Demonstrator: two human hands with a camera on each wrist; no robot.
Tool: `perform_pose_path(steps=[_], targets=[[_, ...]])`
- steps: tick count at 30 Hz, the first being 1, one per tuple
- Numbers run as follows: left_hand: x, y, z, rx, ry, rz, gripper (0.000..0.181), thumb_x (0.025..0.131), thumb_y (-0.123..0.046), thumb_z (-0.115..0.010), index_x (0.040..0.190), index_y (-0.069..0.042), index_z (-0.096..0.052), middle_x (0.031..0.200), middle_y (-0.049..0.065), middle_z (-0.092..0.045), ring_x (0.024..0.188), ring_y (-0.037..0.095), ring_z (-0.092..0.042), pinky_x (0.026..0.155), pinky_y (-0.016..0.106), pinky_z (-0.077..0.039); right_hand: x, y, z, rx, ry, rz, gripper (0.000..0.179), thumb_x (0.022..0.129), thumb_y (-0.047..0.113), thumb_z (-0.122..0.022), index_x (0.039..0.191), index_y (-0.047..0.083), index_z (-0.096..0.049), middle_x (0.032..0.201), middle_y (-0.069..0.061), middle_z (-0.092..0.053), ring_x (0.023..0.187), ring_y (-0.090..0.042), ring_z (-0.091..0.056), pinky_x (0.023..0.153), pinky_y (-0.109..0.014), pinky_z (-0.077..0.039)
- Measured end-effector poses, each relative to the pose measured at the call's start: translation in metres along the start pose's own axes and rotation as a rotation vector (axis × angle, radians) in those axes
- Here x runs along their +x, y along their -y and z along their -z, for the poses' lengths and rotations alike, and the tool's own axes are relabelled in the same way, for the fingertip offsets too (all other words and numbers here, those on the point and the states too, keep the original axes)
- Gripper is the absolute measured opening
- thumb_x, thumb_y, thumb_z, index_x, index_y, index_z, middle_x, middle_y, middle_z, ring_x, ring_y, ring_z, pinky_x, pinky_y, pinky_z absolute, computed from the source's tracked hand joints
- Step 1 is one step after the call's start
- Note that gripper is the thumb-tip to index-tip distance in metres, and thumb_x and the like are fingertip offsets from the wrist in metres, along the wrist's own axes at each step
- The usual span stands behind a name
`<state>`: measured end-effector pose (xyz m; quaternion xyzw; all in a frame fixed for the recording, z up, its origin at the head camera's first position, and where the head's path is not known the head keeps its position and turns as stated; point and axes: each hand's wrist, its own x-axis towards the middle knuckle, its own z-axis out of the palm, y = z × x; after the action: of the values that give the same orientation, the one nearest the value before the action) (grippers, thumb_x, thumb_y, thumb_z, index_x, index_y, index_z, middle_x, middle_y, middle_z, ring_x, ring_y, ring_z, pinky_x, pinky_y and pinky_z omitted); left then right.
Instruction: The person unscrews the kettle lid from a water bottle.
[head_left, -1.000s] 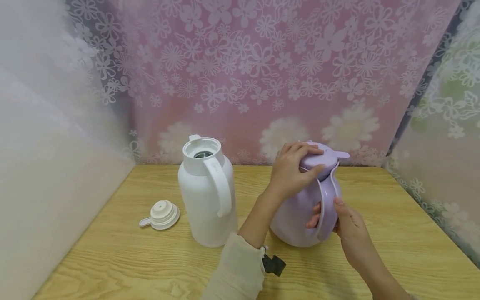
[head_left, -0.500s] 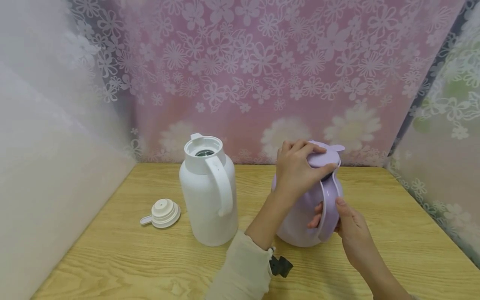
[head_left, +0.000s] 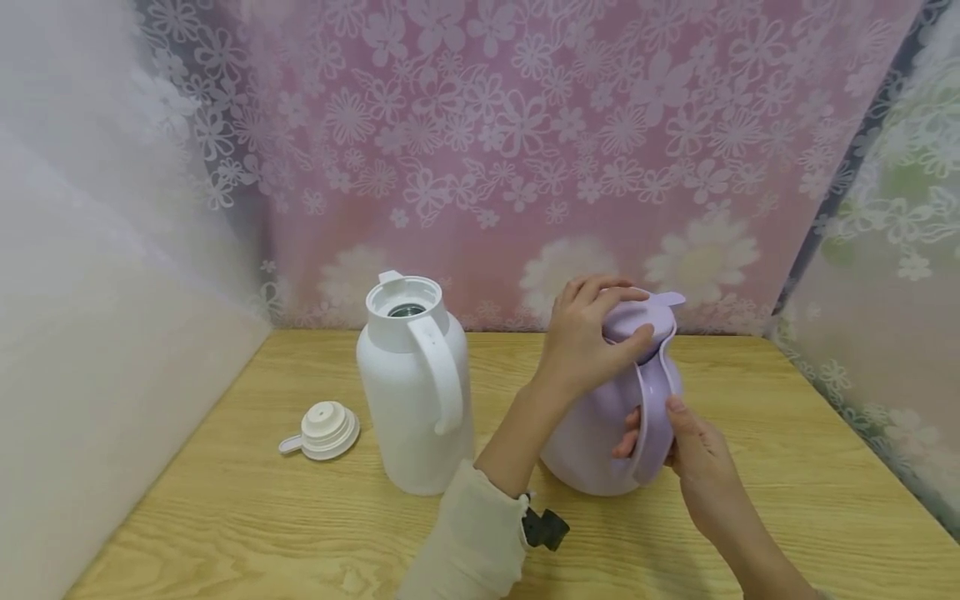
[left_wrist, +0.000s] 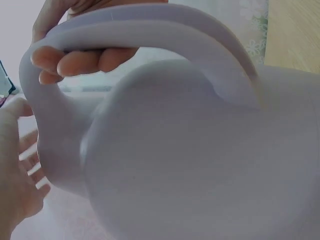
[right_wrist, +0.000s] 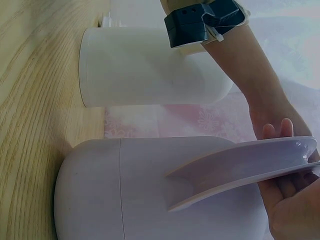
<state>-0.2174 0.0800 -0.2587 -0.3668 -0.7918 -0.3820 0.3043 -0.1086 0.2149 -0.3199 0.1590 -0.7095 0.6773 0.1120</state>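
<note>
A light purple vacuum jug (head_left: 585,442) stands upright on the right side of the table. My left hand (head_left: 581,337) grips its round purple lid (head_left: 633,321), thumb on the near side and fingers over the top. The lid's flat tab (head_left: 667,298) points to the back right. My right hand (head_left: 701,454) holds the jug's handle (head_left: 656,425), with fingers passed through the loop and the thumb along its outer side. In the right wrist view the handle (right_wrist: 240,167) runs up to the jug's neck beside the hand (right_wrist: 297,210).
To the left stands a white vacuum jug (head_left: 420,400), its mouth uncovered and handle toward me. Left of that, a white stepped stopper (head_left: 326,429) with a tab lies on the wooden table (head_left: 247,517). A flowered pink curtain (head_left: 480,167) hangs behind.
My left hand has shifted right, then back left, on the lid. The lid's tab has turned from pointing right to pointing further back. My right hand keeps its hold on the handle.
</note>
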Motion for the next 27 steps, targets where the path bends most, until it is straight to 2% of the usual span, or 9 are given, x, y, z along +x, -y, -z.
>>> perform_pose_path(steps=[2,4,7,10,15,20,27], targets=[[0.0,0.005,0.003,-0.1,0.013,-0.07,0.029,0.082,-0.023,-0.066,0.109,-0.014,-0.065,0.121,0.0,-0.055,0.121,0.01,-0.036,0.101,0.023,-0.023,0.0,0.0,0.0,-0.001,0.006,0.004,0.047,0.103,0.02,-0.02,0.096,-0.007,-0.057,0.073,-0.012,-0.064,0.071,-0.023,-0.064,0.064,-0.031,-0.049],[-0.001,0.01,0.004,-0.168,0.048,-0.11,0.029,0.081,-0.017,-0.063,0.11,-0.011,-0.063,0.124,0.003,-0.053,0.124,0.009,-0.034,0.102,0.021,-0.021,0.0,0.0,0.0,-0.002,0.013,0.011,0.047,0.103,0.02,-0.019,0.096,-0.007,-0.057,0.073,-0.012,-0.064,0.071,-0.023,-0.064,0.064,-0.031,-0.049],[-0.001,0.014,0.005,-0.203,0.108,-0.123,0.03,0.082,-0.014,-0.059,0.112,-0.01,-0.062,0.126,0.003,-0.052,0.125,0.007,-0.033,0.101,0.018,-0.022,0.0,0.001,0.0,-0.003,0.019,0.018,0.047,0.103,0.02,-0.019,0.096,-0.008,-0.056,0.074,-0.013,-0.064,0.071,-0.023,-0.064,0.064,-0.031,-0.049],[-0.003,0.017,0.004,-0.203,0.139,-0.111,0.03,0.083,-0.014,-0.058,0.113,-0.01,-0.062,0.126,0.002,-0.054,0.125,0.007,-0.035,0.101,0.018,-0.022,0.0,0.002,0.0,-0.004,0.018,0.012,0.048,0.103,0.021,-0.019,0.096,-0.009,-0.056,0.074,-0.012,-0.064,0.071,-0.023,-0.064,0.064,-0.031,-0.049],[-0.002,0.017,0.002,-0.141,0.148,-0.075,0.029,0.084,-0.017,-0.06,0.112,-0.013,-0.063,0.124,-0.001,-0.055,0.123,0.008,-0.038,0.102,0.019,-0.02,0.0,0.002,-0.001,-0.002,0.017,-0.009,0.048,0.103,0.022,-0.019,0.095,-0.006,-0.057,0.073,-0.011,-0.064,0.071,-0.023,-0.064,0.063,-0.031,-0.049],[-0.001,0.007,0.002,0.007,0.149,-0.01,0.029,0.084,-0.029,-0.064,0.112,-0.02,-0.064,0.121,-0.007,-0.055,0.116,0.007,-0.041,0.097,0.018,-0.025,0.0,0.001,0.0,0.002,0.016,-0.01,0.047,0.103,0.022,-0.019,0.095,-0.004,-0.058,0.073,-0.011,-0.064,0.071,-0.023,-0.064,0.064,-0.031,-0.049],[0.001,-0.005,0.0,0.145,0.088,0.042,0.03,0.081,-0.04,-0.066,0.108,-0.026,-0.066,0.113,-0.012,-0.058,0.104,0.007,-0.044,0.088,0.021,-0.031,0.0,0.0,0.0,0.019,0.016,-0.002,0.046,0.103,0.021,-0.02,0.095,-0.002,-0.059,0.072,-0.011,-0.064,0.071,-0.023,-0.064,0.064,-0.031,-0.049]])
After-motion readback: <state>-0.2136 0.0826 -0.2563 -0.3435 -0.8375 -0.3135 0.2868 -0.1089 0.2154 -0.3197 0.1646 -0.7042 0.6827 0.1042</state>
